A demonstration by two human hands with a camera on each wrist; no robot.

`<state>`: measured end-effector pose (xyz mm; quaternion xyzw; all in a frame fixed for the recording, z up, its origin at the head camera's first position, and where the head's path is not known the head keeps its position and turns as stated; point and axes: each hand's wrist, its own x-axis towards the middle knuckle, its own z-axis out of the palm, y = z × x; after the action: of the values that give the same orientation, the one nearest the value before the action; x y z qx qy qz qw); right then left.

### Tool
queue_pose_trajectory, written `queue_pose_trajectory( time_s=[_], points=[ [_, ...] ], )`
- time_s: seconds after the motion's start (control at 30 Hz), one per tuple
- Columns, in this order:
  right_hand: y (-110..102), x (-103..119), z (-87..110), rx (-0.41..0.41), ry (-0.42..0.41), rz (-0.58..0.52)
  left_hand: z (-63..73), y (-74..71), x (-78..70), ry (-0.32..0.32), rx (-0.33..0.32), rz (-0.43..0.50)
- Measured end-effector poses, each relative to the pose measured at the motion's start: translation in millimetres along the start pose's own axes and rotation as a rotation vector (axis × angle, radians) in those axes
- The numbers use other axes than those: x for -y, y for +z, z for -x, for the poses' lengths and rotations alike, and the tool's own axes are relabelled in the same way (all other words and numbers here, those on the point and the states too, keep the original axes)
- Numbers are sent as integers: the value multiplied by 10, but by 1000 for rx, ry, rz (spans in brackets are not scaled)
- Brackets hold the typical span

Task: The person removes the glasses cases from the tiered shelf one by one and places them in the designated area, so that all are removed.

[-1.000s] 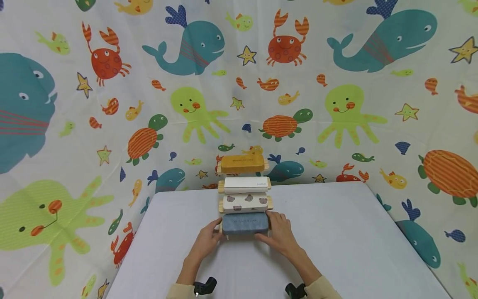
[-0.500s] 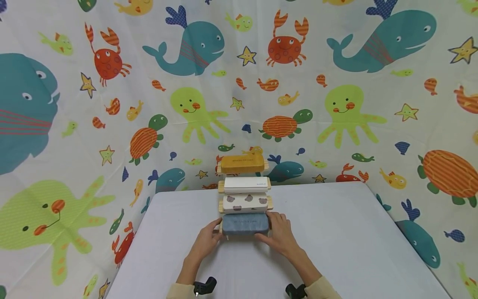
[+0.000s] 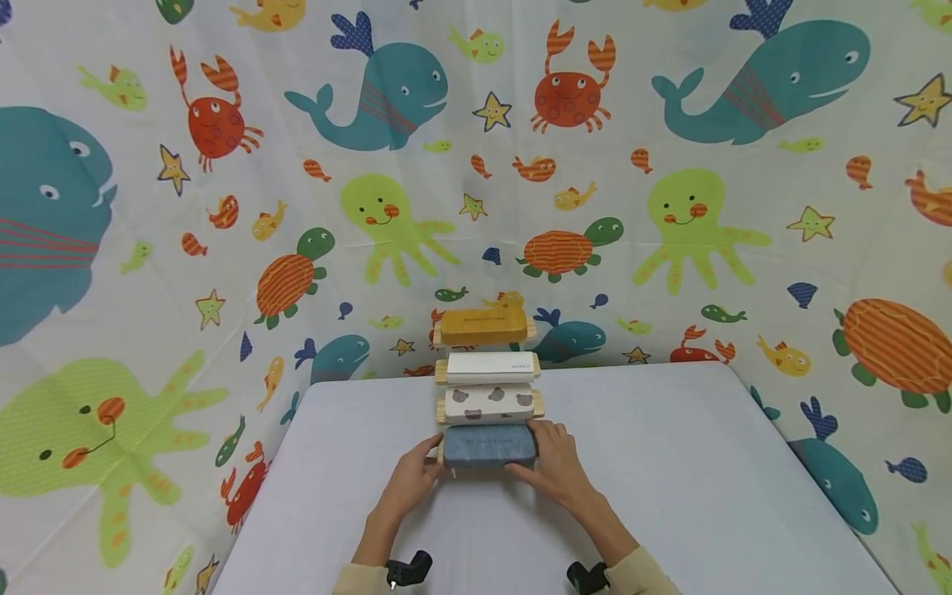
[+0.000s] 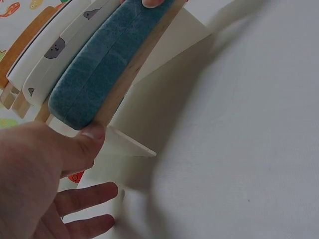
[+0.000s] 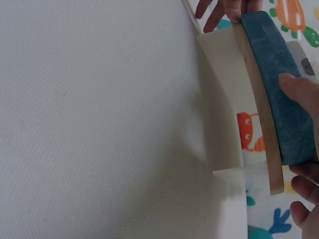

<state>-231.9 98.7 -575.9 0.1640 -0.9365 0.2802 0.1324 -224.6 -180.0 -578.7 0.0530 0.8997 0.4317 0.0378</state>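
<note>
A blue glasses case (image 3: 489, 446) lies lengthwise on the front wooden slat (image 5: 264, 124) of a stepped display rack. At its left end, my left hand (image 3: 407, 483) pinches the corner; the thumb is by the slat's end and the lower fingers reach out loosely in the left wrist view. My right hand (image 3: 559, 471) grips the right end, thumb on the front face and other fingers behind. Directly behind sits a white case with bear prints (image 3: 488, 404). Higher up are a plain white case (image 3: 491, 368) and a mustard-yellow case (image 3: 482, 326).
Pale side panels (image 5: 227, 64) support the rack on a white-covered table (image 3: 669, 463). A cloth printed with sea animals (image 3: 476, 223) hangs behind and along both sides. Black wrist cameras (image 3: 409, 569) are strapped at both sleeves.
The right hand has shifted very slightly left along the blue glasses case. The left hand and the cases stay where they were.
</note>
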Motion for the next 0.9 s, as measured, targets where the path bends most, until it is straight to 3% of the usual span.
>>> queue_pose_trajectory(
  time_s=[0.6,0.9],
  points=[
    [2,11,-26,94,18,19,-7,-6,17,-19,13,3],
    [7,37,-66,157,40,-58,-1,-9,23,-2,3,9]
  ],
)
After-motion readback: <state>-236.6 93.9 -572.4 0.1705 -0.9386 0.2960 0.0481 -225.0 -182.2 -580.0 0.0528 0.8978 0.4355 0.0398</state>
